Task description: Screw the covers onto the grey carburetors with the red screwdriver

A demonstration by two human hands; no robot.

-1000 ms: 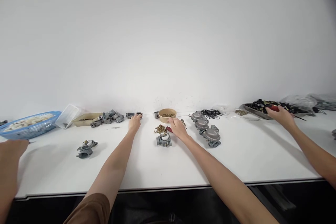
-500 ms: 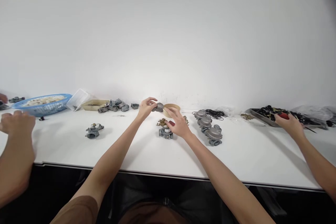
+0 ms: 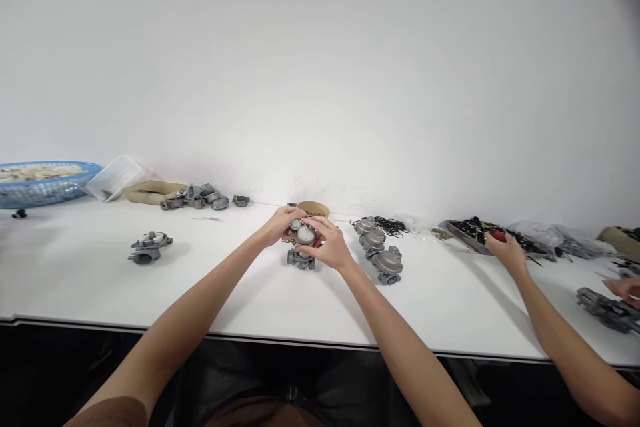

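Between my two hands is a grey metal carburetor float bowl [image 3: 306, 235], held just above a carburetor body [image 3: 301, 260] on the white table. My left hand [image 3: 281, 225] grips the bowl's left side with bent fingers. On its right side my right hand [image 3: 327, 245] closes over it, thumb low and fingers across the top. Whether the bowl touches the body I cannot tell. Behind the hands stands a round tan container [image 3: 313, 208] with small brass pieces in it. Another carburetor body [image 3: 150, 247], its white float showing, lies to the left.
Several assembled carburetors [image 3: 388, 261] stand to the right, near black rings [image 3: 391, 225]. Loose bowls [image 3: 200, 196], a tan box [image 3: 154, 192] and a blue basket [image 3: 47, 190] line the back left. A co-worker's hand [image 3: 507, 252] with something red is by a tray of black parts [image 3: 453, 230].
My left hand has brought the bowl down and toward me, and my right hand has joined it there. A red object seen at my right hand no longer shows. The view has shifted right.
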